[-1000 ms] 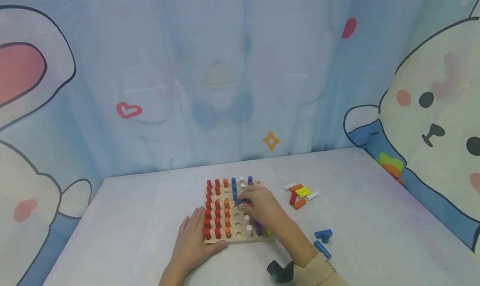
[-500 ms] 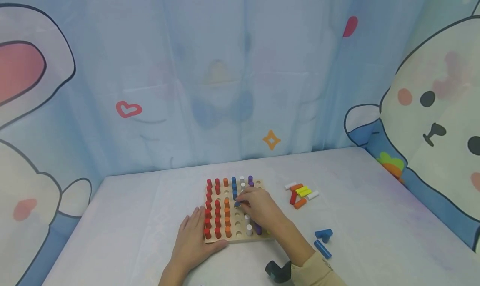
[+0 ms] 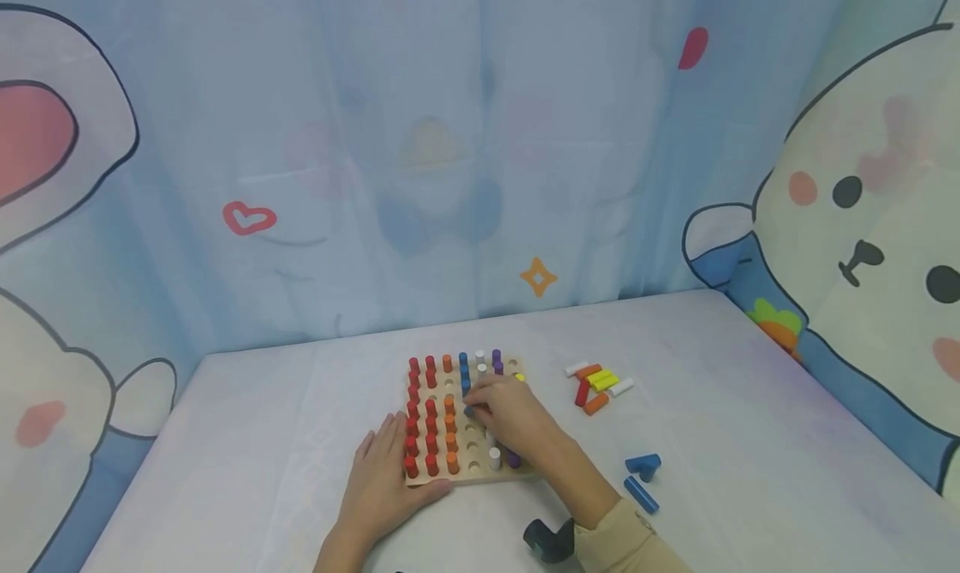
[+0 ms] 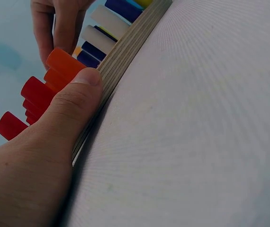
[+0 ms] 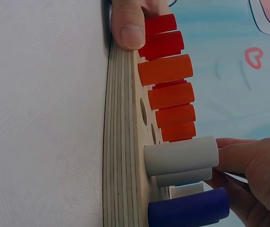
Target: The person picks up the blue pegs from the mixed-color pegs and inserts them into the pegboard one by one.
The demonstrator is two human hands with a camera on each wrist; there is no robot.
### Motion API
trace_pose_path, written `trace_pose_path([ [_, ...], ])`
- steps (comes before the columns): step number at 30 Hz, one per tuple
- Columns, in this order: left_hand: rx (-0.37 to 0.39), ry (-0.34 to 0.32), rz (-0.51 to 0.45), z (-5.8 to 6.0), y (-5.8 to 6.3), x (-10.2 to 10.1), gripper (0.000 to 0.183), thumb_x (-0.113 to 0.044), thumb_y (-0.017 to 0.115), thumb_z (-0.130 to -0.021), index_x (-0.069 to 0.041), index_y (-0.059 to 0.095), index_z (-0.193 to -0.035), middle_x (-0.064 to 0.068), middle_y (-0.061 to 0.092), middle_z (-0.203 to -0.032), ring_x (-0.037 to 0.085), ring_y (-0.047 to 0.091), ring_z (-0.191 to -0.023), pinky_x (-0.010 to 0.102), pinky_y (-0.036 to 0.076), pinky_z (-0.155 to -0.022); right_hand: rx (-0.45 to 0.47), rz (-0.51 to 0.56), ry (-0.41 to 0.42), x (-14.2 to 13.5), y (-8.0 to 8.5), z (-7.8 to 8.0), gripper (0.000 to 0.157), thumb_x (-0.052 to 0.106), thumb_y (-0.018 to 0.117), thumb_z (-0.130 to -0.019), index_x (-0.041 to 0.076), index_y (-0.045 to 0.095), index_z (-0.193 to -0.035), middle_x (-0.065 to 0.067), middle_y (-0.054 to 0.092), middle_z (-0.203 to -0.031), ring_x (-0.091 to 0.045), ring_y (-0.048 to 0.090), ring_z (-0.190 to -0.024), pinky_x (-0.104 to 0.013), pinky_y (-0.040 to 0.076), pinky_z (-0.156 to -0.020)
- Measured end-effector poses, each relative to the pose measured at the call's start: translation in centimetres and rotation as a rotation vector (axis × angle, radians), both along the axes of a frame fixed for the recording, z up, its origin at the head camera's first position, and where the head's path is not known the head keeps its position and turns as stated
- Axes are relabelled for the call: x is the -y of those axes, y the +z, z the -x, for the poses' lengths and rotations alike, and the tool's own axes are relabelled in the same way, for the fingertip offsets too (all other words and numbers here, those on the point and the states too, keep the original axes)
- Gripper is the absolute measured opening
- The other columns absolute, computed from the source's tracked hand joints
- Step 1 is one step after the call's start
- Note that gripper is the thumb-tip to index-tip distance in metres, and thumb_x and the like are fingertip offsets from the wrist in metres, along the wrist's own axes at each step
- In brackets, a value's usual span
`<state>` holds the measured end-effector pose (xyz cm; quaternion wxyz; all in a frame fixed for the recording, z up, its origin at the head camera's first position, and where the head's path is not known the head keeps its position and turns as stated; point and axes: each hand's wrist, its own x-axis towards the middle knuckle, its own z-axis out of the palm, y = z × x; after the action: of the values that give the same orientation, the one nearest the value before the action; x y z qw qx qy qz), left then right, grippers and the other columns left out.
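A wooden peg board (image 3: 461,456) stands on the table with columns of red, orange, blue, white, purple and yellow pegs. My left hand (image 3: 381,477) lies along its left side with fingers extended. In the left wrist view, the left thumb (image 4: 73,101) presses the board's front edge beside an orange peg (image 4: 64,64). My right hand (image 3: 513,414) reaches over the board from the right and pinches a blue peg (image 3: 468,410) low in the blue column. Most of that peg is hidden by the fingers. Bare holes (image 3: 472,446) show in front of it.
Right of the board lies a loose pile of white, orange, red and yellow pegs (image 3: 600,380). Nearer the front right are several blue pegs (image 3: 641,495). A dark rounded device (image 3: 549,541) sits by the right sleeve (image 3: 622,540). A printed curtain (image 3: 420,223) hangs behind the table.
The blue peg in my right hand has gone down from a tilted pose to low at the board's surface. My left hand stays in place. The head view has shifted slightly.
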<state>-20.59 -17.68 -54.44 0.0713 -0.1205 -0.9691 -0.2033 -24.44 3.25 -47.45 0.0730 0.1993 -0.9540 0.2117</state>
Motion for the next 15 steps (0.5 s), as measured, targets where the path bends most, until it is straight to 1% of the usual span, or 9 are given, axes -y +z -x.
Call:
trace_pose_path([
  [4,0.009,0.003,0.004,-0.03,0.01,0.11,0.12,-0.087,0.051,-0.065,-0.003,0.03,-0.148,0.012,0.036,-0.152,0.027,0.028,-0.144,0.053,0.022,-0.116,0.01,0.012,0.007,0.32,0.01,0.06,0.017,0.015,0.07,-0.086,0.012,0.074,-0.103,0.001,0.07,-0.105,-0.017,0.065,-0.105,-0.032,0.053,-0.092],
  [10,-0.009,-0.005,0.003,0.01,-0.09,0.18,0.12,-0.087,0.051,-0.065,-0.003,0.03,-0.148,0.012,0.036,-0.152,0.027,0.028,-0.144,0.052,0.022,-0.116,-0.035,0.005,0.038,0.51,0.02,0.21,0.016,0.013,0.07,-0.086,0.013,0.075,-0.101,0.003,0.071,-0.102,-0.015,0.065,-0.101,-0.028,0.054,-0.09],
  [15,-0.015,-0.008,-0.008,0.02,-0.1,0.15,0.119,-0.087,0.051,-0.066,-0.004,0.03,-0.148,0.011,0.035,-0.152,0.026,0.028,-0.144,0.052,0.022,-0.116,-0.055,0.005,0.048,0.51,0.08,0.4,0.015,0.011,0.07,-0.085,0.012,0.075,-0.099,0.001,0.071,-0.1,-0.016,0.066,-0.1,-0.028,0.054,-0.089],
])
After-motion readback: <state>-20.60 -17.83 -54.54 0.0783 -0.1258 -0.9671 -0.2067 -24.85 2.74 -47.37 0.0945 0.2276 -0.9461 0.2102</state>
